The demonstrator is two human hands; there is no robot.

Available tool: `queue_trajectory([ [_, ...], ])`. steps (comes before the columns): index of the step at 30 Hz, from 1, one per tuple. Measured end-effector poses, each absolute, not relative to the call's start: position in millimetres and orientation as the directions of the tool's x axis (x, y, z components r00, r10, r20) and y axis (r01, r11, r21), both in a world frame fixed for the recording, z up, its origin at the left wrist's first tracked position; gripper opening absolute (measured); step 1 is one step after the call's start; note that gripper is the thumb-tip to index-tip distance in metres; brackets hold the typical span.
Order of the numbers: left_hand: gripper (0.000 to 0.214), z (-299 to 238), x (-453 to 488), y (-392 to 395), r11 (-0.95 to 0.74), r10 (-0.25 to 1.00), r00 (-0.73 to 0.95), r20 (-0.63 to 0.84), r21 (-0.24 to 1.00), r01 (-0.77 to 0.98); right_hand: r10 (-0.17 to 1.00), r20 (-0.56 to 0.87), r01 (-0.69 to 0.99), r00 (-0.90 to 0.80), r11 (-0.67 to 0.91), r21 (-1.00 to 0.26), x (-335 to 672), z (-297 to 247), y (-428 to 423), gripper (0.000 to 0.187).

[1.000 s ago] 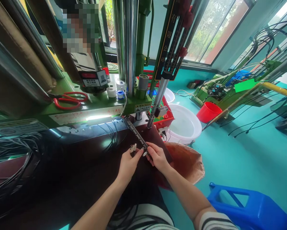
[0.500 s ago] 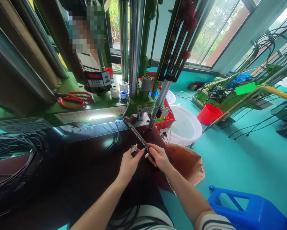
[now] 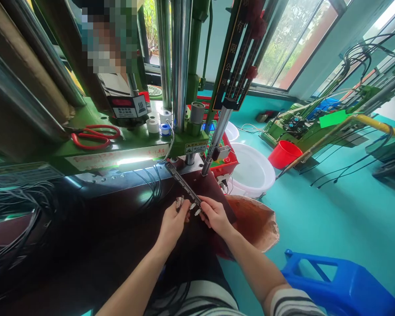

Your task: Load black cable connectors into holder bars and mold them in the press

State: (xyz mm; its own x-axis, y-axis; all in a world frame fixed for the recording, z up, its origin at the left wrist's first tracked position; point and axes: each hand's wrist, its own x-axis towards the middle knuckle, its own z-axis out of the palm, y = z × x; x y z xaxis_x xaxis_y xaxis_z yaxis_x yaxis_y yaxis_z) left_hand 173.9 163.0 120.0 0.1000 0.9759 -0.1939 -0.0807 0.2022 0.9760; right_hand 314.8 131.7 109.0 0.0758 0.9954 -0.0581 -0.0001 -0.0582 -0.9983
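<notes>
**While both grips hold steady**

As my right hand (image 3: 214,216) pinches a small silver plug (image 3: 197,212) against the long dark metal bar (image 3: 183,185) on the dark worktop (image 3: 118,228), my left hand (image 3: 172,224) stays closed round spare silver connectors (image 3: 179,202); nothing has shifted.

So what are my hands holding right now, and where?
The left hand pinches a small cluster of metal connectors by their near ends; the right hand grips the long dark strip at its near end.
</notes>
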Motion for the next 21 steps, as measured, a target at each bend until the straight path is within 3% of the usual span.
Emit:
queue_trajectory([
  [4,0.031,128,168,167,0.232,0.971,0.019,-0.237,0.926,-0.299,0.993,-0.074,-0.099,0.087,-0.065,-0.993,317,110,133,0.043],
  [10,0.032,124,174,162,0.271,0.956,0.154,-0.250,0.953,-0.136,0.995,-0.088,-0.107,0.040,-0.083,-0.991,318,115,133,0.043],
  [21,0.037,122,172,163,0.215,0.975,0.080,-0.209,0.974,-0.070,0.994,-0.112,-0.083,-0.004,-0.112,-0.990,320,116,133,0.046],
])
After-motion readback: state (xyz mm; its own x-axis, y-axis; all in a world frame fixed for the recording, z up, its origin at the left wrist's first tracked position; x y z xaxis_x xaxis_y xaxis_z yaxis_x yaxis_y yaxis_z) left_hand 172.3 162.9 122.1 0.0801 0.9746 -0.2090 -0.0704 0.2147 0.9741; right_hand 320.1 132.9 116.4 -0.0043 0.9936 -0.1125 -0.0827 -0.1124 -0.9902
